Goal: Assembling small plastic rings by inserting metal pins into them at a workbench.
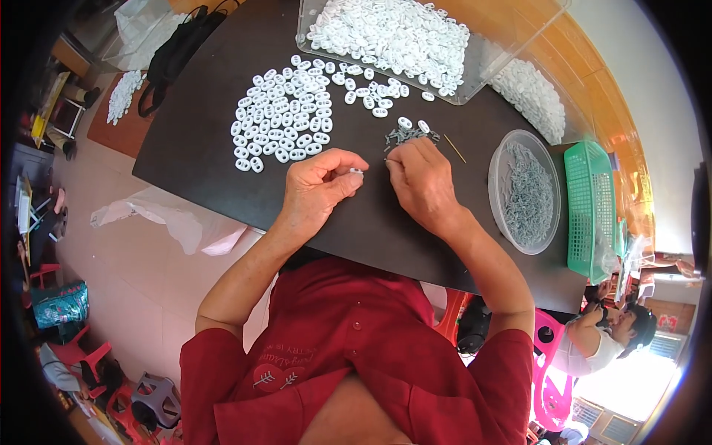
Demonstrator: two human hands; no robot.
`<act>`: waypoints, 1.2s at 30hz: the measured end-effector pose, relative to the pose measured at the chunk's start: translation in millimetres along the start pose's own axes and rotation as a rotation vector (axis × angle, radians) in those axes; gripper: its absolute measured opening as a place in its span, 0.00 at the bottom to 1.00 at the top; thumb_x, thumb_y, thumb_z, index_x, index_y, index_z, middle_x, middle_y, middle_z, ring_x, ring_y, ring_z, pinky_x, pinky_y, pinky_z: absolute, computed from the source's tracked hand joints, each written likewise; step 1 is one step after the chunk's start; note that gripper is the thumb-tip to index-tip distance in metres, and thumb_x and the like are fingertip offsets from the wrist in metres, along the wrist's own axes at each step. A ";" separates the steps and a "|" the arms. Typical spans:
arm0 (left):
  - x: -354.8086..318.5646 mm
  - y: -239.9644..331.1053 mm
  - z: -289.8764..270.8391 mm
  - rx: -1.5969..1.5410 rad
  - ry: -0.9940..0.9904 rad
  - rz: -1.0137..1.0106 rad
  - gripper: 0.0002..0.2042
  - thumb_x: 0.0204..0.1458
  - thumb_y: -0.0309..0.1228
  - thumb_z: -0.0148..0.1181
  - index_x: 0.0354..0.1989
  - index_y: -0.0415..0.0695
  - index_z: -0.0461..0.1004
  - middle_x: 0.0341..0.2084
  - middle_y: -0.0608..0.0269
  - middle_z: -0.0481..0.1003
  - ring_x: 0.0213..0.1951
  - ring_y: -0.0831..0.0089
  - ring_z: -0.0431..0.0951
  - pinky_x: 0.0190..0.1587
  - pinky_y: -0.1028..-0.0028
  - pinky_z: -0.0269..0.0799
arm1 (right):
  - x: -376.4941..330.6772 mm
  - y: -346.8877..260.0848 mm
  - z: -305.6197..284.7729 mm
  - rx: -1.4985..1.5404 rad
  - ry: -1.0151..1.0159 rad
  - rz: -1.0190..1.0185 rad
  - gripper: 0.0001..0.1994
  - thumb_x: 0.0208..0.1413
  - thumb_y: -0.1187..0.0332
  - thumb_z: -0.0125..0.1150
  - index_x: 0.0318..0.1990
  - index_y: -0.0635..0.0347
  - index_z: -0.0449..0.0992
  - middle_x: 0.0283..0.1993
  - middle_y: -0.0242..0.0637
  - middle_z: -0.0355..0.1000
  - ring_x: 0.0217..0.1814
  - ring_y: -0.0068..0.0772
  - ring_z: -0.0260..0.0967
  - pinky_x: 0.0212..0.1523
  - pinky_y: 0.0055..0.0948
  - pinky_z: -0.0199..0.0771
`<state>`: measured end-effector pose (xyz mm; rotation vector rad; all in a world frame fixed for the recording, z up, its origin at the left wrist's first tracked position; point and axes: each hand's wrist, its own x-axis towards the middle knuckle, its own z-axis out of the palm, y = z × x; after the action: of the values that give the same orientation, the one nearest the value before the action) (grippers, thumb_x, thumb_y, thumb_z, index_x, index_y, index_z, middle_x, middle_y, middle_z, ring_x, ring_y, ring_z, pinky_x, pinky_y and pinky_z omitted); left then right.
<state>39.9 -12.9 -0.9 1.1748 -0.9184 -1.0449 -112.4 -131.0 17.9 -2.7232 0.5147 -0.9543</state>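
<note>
Fingertips of the left hand (315, 189) are pinched on a small white plastic piece (357, 171), held just above the dark table (193, 141). The right hand (423, 182) is closed beside it, its thumb and forefinger drawn together; what they grip is too small to tell. Loose white pieces (285, 111) and small grey pins (406, 136) lie just beyond. The piece is judged light, stiff and easily dropped, so it is best held by its edges.
</note>
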 end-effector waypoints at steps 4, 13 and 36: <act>-0.5 1.5 8.9 -0.106 0.027 -0.030 0.09 0.50 0.24 0.60 0.39 0.37 0.74 0.24 0.67 0.73 0.25 0.84 0.70 0.28 0.86 0.66 | 0.1 -11.2 -14.0 0.197 -0.089 0.204 0.04 0.45 0.79 0.60 0.28 0.64 0.71 0.25 0.36 0.68 0.26 0.29 0.67 0.29 0.27 0.67; 2.0 -0.9 21.3 -0.182 0.053 -0.117 0.08 0.51 0.26 0.59 0.37 0.37 0.74 0.23 0.67 0.74 0.25 0.84 0.70 0.27 0.85 0.65 | -5.4 -20.3 -27.2 0.689 -0.152 0.642 0.06 0.48 0.78 0.59 0.35 0.64 0.73 0.31 0.27 0.70 0.31 0.15 0.64 0.34 0.18 0.66; -4.4 -0.8 41.0 -0.246 0.042 -0.086 0.04 0.52 0.26 0.57 0.33 0.39 0.73 0.22 0.70 0.72 0.23 0.86 0.67 0.24 0.86 0.61 | -22.3 -35.4 -19.5 0.730 0.067 0.682 0.09 0.48 0.80 0.59 0.39 0.67 0.72 0.34 0.30 0.70 0.34 0.16 0.65 0.36 0.17 0.67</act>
<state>-0.4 -19.6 5.0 1.0327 -0.6895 -1.1624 -132.1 -91.4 31.2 -1.6963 0.8297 -0.8178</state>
